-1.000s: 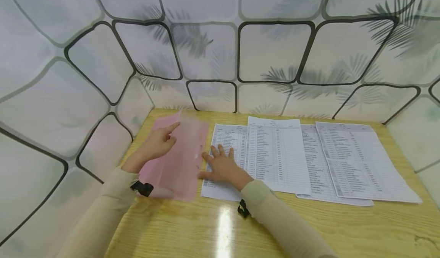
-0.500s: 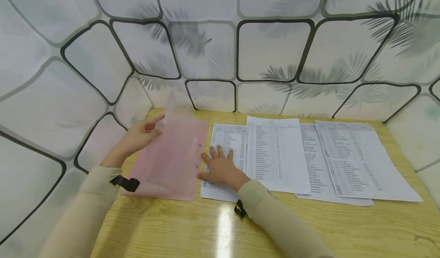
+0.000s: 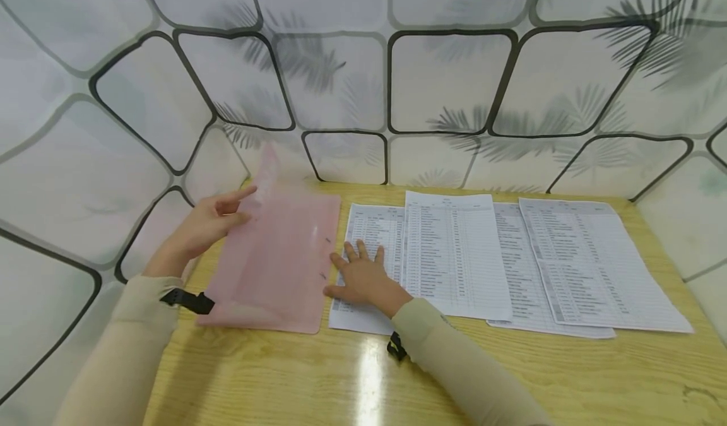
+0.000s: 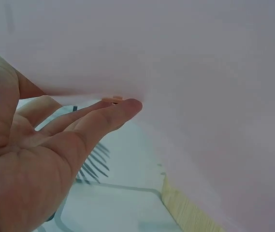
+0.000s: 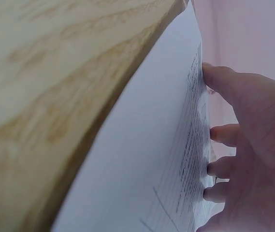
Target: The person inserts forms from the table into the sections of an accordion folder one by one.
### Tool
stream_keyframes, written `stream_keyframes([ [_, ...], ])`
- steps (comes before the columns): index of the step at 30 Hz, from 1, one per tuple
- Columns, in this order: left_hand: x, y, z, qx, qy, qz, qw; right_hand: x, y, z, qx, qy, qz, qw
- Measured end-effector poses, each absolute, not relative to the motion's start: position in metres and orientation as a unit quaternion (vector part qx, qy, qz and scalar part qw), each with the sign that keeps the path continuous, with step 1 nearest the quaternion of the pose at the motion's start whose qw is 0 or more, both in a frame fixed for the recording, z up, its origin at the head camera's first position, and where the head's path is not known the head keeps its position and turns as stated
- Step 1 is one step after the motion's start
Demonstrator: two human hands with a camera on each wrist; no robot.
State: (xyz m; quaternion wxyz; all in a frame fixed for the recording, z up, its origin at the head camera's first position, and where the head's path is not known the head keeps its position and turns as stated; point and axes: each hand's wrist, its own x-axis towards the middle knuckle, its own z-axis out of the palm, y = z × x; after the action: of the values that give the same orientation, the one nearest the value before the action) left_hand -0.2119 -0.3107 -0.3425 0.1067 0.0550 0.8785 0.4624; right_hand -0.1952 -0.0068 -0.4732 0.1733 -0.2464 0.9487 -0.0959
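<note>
A translucent pink plastic folder lies on the table at the left, its upper left corner raised and bent upward. My left hand pinches the folder's left edge between thumb and fingers. In the left wrist view the pale pink cover spans the area above and beside that hand, and part of the thumb is hidden by it. My right hand rests with spread fingers on the leftmost printed sheet, just right of the folder. The right wrist view shows its fingertips touching the paper.
Overlapping that sheet is another printed list. Farther right lie two more overlapping stacks or sheets, the outer one slanted. The wooden table meets patterned walls at the back and left side.
My left hand has moved left, drawing the folder's cover and raised corner leftward; more of the folder is spread out. My right hand has stayed on the sheet.
</note>
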Motion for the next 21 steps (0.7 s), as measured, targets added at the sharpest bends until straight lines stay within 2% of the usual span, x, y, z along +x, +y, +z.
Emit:
stream_keyframes([
  [7,-0.210,-0.313,-0.344,0.063,0.858,0.499,0.103,-0.195,-0.007,-0.471,-0.245,0.949,-0.093,0.175],
  [15,-0.210,-0.306,-0.347,0.070,0.883,0.456,0.084,-0.195,-0.004,-0.470,-0.251,0.946,-0.105,0.175],
  [21,-0.210,-0.302,-0.349,0.084,0.889,0.444,0.071,-0.200,0.006,-0.468,-0.261,0.944,-0.141,0.145],
])
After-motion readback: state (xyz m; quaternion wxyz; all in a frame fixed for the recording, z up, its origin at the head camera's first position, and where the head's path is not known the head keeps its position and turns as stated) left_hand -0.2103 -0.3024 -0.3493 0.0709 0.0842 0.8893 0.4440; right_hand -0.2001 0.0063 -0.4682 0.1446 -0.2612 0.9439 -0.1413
